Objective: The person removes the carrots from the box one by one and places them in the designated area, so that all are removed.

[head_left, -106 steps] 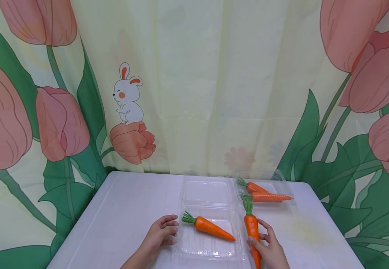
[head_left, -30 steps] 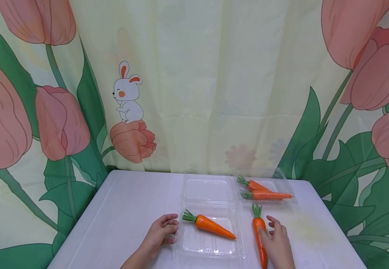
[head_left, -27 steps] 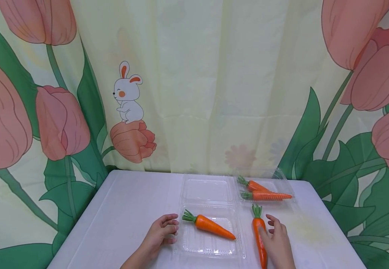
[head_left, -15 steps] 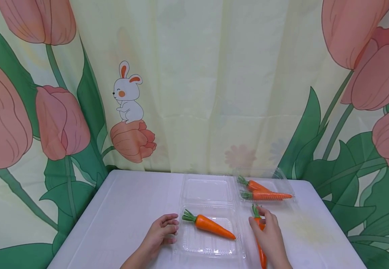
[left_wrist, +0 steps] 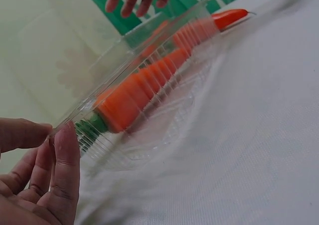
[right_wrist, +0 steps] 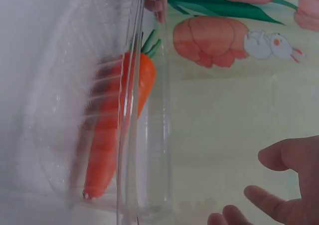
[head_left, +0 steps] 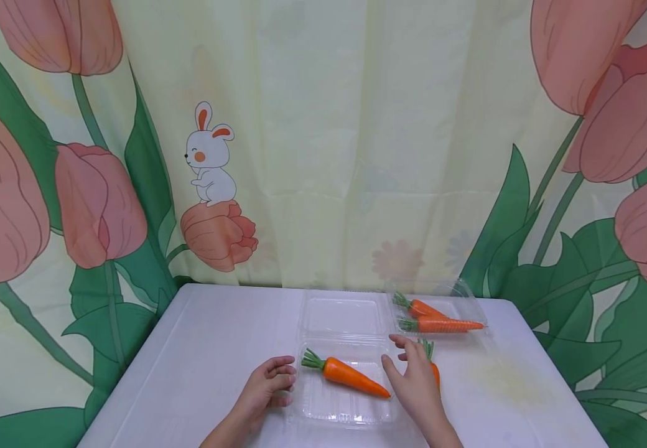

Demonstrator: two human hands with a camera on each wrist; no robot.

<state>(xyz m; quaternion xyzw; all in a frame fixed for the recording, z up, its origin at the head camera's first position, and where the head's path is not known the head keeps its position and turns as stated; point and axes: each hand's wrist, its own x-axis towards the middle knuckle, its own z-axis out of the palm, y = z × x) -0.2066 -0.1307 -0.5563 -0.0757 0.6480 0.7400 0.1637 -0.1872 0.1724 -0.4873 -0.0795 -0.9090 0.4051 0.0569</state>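
An open clear plastic clamshell container (head_left: 346,418) stands on the table, its lid (head_left: 344,314) folded back. One orange carrot (head_left: 351,376) with a green top lies slantwise in its base. In the left wrist view, my left hand (left_wrist: 52,180) pinches the container's rim between thumb and fingers. My right hand (head_left: 415,382) hovers over the container's right side with its fingers spread, holding nothing, as the right wrist view also shows. Just right of that hand a second carrot (head_left: 435,373) lies on the table, partly hidden behind the hand and forearm.
At the table's back right stands another clear container (head_left: 471,305) with two carrots (head_left: 449,325) in it. A curtain (head_left: 323,155) printed with tulips and a rabbit hangs behind the white table (head_left: 200,348).
My right hand set the second carrot down right of the container, let go, and moved left over the container's right side. My left hand and the carrot inside stayed put.
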